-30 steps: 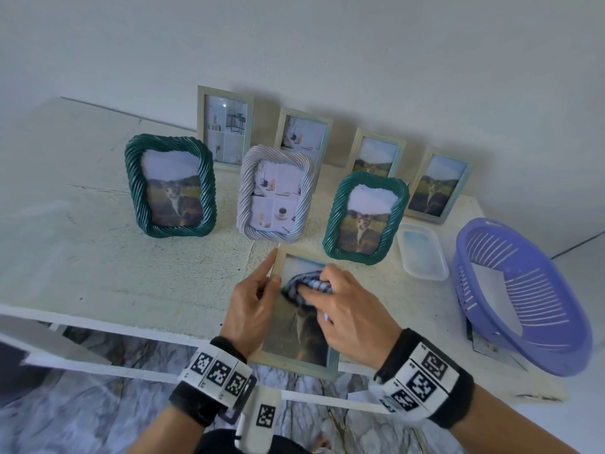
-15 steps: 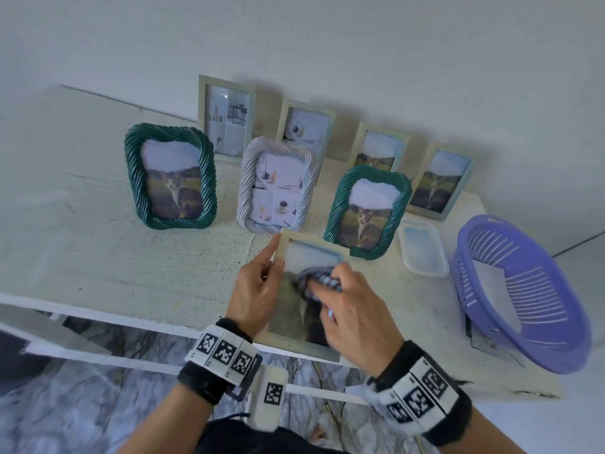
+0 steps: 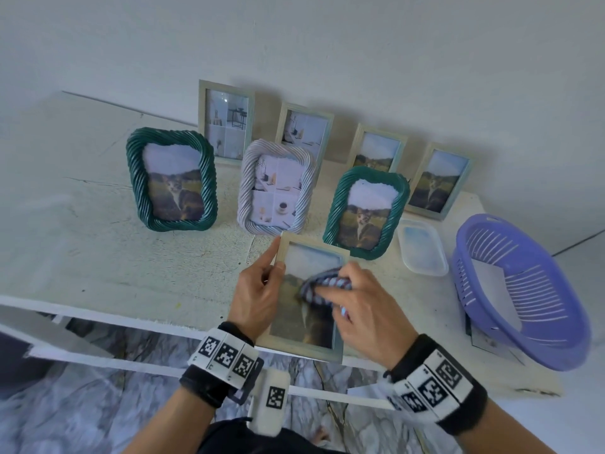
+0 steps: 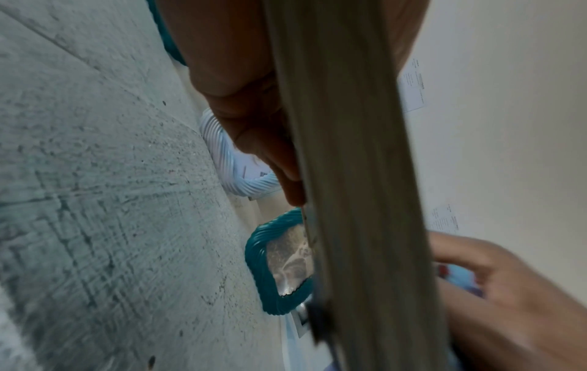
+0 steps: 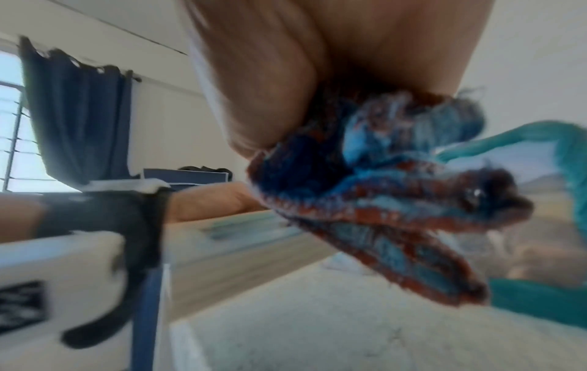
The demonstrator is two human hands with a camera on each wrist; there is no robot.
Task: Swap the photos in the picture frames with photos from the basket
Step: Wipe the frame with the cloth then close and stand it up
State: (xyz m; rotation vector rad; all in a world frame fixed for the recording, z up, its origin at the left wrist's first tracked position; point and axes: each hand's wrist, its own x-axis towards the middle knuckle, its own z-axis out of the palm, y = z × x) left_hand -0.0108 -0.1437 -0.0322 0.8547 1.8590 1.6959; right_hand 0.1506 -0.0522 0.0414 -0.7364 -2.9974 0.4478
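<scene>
Overhead, from the head view, the left hand (image 3: 258,291) holds a pale wooden frame (image 3: 306,298) by its left edge at the near side of the counter (image 3: 98,257), thumb on the front, index finger stretched along the rim. The right hand (image 3: 363,309) has its fingers curled round a bunched checked cloth (image 3: 322,285) pressed to the frame's glass. Seven more frames stand behind; a purple basket (image 3: 523,290) sits at the right, a clear tub (image 3: 422,247) beside it.

Next, the left wrist view shows the frame's edge (image 4: 349,175) running close along the fingers (image 4: 270,140) that grip it, with a teal rope frame (image 4: 270,263) standing on the counter beyond.

Finally, the blurred right wrist view shows the cloth (image 5: 381,200) wadded under the curled fingers (image 5: 263,100), just above the frame.
</scene>
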